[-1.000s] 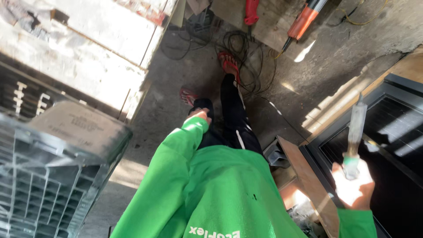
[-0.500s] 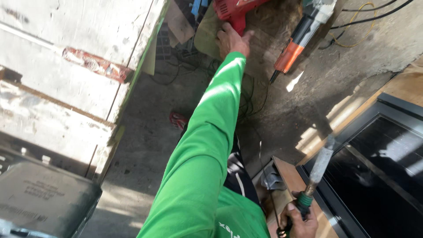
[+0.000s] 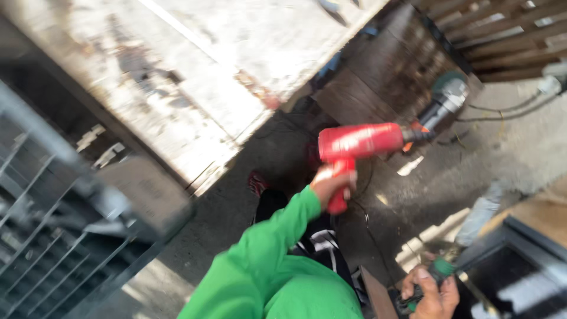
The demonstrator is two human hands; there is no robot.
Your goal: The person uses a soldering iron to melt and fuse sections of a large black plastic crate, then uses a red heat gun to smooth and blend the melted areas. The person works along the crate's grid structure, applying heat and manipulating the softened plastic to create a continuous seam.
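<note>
Gripping red power drill (image 3: 354,145) by its handle, left hand (image 3: 331,184) clamped; drill's long axis points right, above the concrete floor (image 3: 508,142). Right hand (image 3: 431,292) closed on green-handled tool (image 3: 440,269), right of the drill.

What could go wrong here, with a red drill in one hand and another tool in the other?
The left hand holds the red drill in the air by its grip alone, so it might slip or swing. Cables lie on the floor beneath, where the drill or a foot could snag them. The right hand holds a green-handled tool, so neither hand is free to steady anything.
</note>
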